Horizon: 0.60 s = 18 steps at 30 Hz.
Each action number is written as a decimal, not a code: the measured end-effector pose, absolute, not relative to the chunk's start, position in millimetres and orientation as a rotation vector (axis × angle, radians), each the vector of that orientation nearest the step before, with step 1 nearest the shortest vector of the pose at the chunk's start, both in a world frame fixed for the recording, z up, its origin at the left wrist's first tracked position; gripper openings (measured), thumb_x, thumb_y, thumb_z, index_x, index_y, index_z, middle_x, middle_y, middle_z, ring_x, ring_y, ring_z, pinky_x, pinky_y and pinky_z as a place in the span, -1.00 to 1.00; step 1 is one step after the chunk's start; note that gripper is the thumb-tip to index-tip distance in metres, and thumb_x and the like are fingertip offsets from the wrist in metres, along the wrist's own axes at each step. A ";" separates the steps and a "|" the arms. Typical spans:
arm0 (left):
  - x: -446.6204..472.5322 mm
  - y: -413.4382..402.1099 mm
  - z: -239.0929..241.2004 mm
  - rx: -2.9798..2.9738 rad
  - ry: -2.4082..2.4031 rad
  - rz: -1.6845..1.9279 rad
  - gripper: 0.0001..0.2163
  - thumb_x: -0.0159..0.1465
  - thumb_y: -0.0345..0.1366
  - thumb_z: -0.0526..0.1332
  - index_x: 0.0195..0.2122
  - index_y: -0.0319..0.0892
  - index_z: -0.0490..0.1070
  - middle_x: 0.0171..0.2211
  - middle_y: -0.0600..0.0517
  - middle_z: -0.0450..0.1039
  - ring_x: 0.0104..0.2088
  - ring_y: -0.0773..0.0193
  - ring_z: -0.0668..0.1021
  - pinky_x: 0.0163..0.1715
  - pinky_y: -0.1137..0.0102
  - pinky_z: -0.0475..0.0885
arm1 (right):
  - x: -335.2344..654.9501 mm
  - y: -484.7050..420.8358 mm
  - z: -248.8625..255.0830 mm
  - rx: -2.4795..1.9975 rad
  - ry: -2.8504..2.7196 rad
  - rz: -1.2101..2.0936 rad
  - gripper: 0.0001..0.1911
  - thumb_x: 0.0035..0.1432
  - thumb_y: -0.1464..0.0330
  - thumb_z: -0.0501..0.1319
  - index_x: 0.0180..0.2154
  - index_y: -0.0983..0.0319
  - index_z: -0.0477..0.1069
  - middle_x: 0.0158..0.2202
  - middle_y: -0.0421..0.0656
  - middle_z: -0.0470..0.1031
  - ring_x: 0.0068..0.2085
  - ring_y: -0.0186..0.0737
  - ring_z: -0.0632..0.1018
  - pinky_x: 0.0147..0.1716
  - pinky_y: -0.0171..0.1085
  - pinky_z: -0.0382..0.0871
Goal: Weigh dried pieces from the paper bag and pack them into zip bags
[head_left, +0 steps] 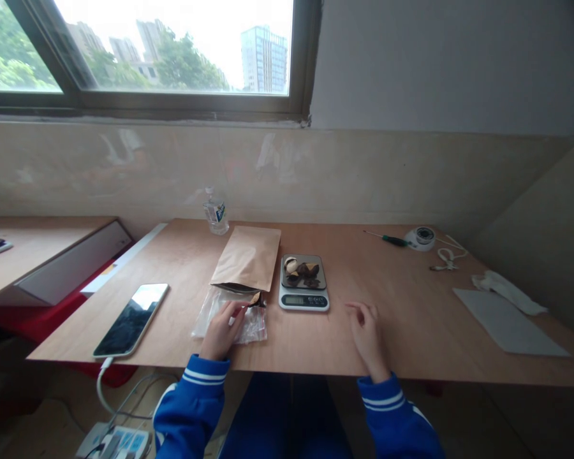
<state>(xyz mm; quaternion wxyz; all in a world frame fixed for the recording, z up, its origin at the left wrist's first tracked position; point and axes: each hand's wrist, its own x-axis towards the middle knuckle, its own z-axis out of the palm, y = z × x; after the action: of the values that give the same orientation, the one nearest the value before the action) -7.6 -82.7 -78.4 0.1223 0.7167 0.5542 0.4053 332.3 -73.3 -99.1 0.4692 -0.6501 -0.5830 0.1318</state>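
brown paper bag (pixel 247 258), blue white-striped sleeves (pixel 197 389), green-handled screwdriver (pixel 391 240).
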 end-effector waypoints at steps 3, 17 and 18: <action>-7.8 -82.6 -79.4 2.093 1.620 1.174 -0.82 0.29 -0.25 0.08 -0.20 -0.15 0.44 -0.29 -0.02 0.49 -0.38 0.31 0.53 -0.35 0.44 0.46 | 329.0 -73.5 -96.6 -1.586 -1.463 0.330 -0.72 0.17 0.28 -0.01 -0.30 0.23 0.45 -0.25 -0.04 0.32 -0.28 -0.11 0.42 -0.25 -0.12 0.34; -5.9 -83.1 -75.7 2.082 1.610 1.154 -0.81 0.29 -0.24 0.08 -0.21 -0.16 0.44 -0.30 -0.02 0.49 -0.38 0.31 0.53 -0.36 0.45 0.45 | 327.4 -76.0 -92.2 -1.592 -1.492 0.369 -0.71 0.17 0.27 -0.01 -0.32 0.25 0.43 -0.28 -0.06 0.33 -0.30 -0.14 0.43 -0.28 -0.16 0.34; -5.9 -83.5 -76.0 2.079 1.611 1.153 -0.81 0.29 -0.24 0.08 -0.21 -0.16 0.44 -0.30 -0.02 0.49 -0.38 0.32 0.53 -0.35 0.45 0.45 | 327.3 -76.1 -91.7 -1.590 -1.492 0.368 -0.71 0.18 0.27 -0.02 -0.32 0.24 0.43 -0.28 -0.06 0.33 -0.30 -0.14 0.43 -0.28 -0.16 0.34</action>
<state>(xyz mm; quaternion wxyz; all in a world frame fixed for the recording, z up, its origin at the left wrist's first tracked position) -5.9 -83.5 -76.0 0.1344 0.7175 0.5557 0.3979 327.3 -76.1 -91.7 0.4484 -0.6428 -0.6029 0.1489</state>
